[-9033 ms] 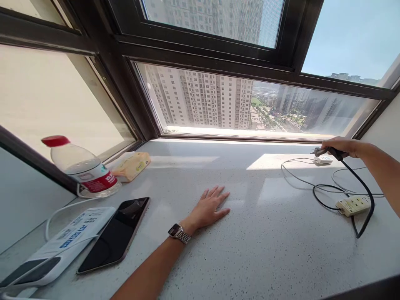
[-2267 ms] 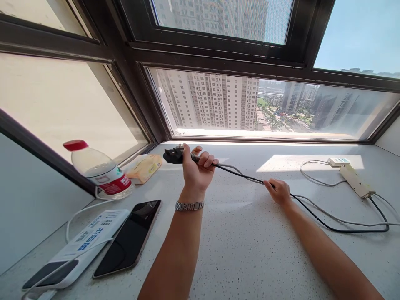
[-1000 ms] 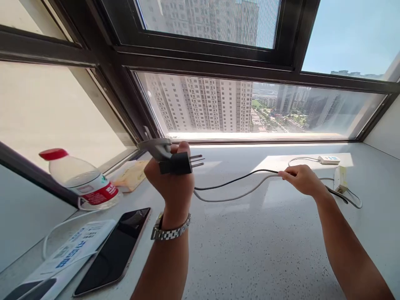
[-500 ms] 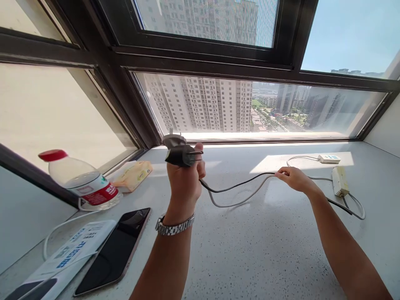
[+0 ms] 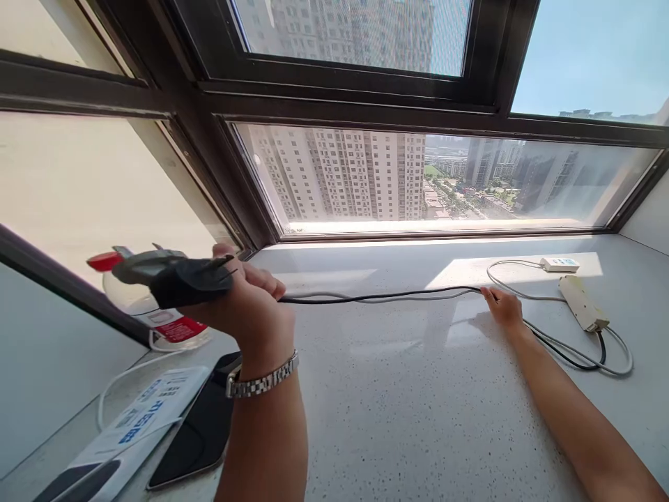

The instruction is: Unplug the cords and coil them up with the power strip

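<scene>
**Cords drawn taut across the sill**

Sunlit stone worktop (image 5: 397, 418) under the window: my left hand (image 5: 245, 307) has swung left, grip clamped on two plugs (image 5: 172, 275), while my right hand (image 5: 504, 307) pinches the black and grey cords (image 5: 376, 296). Slack seen a moment ago is gone; they run straight toward the power strip (image 5: 582, 312).

The middle of the desk (image 5: 397, 397) was bare. A bottle (image 5: 157, 314) and phone (image 5: 203, 432) crowded the left; a power strip (image 5: 582, 312) blocked the right.
</scene>
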Tool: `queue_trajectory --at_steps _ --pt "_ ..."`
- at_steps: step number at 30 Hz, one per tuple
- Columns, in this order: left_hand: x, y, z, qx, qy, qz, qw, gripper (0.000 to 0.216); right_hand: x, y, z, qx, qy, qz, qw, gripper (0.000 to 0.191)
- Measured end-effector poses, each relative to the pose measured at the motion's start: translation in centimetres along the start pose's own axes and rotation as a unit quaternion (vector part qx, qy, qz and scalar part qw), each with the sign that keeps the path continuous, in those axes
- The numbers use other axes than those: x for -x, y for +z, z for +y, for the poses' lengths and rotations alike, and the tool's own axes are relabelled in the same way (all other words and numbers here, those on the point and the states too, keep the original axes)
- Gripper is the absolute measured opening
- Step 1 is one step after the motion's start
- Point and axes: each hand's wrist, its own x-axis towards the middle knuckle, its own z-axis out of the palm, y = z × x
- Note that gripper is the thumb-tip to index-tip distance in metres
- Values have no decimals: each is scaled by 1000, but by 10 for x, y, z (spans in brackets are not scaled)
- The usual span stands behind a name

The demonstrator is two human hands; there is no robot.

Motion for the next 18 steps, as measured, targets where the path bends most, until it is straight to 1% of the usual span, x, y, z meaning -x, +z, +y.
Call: queue_trajectory --at_steps 2,3,5,6,7,9,11,12,13,14,16,17,18 --pt "4 1 7 38 -45 -31 998 42 0 -1 -2 11 8 -1 1000 57" --pt "7 3 10 59 -64 -47 995 41 0 -1 -8 4 3 4 1000 58" --pt "14 7 16 97 -94 -69 988 41 6 -4 -31 -47 -43 29 998 60" --pt "18 10 18 114 -107 -76 985 41 12 -8 -48 -88 -85 41 992 63" --pt "23 12 20 129 -117 -80 981 40 19 -12 -67 -139 -131 33 981 67" --pt "32 17 22 160 -142 -89 973 39 39 -22 -111 -226 -213 -14 950 73" --pt "42 21 25 191 -171 -88 962 38 60 -31 -150 -263 -294 -58 917 81" --pt "46 22 27 206 -189 -85 956 38 70 -34 -166 -265 -322 -72 906 85" --pt "49 23 30 219 -210 -82 949 38 78 -35 -177 -269 -337 -76 899 85" --pt "51 24 32 231 -232 -80 942 38 83 -35 -184 -275 -338 -84 896 76" --pt "52 25 36 252 -270 -77 926 39 86 -32 -187 -299 -311 -121 894 50" --pt "50 25 38 261 -285 -77 919 39 84 -29 -184 -319 -297 -161 886 42" --pt "46 24 39 268 -296 -77 914 40 80 -26 -180 -339 -286 -209 871 40"
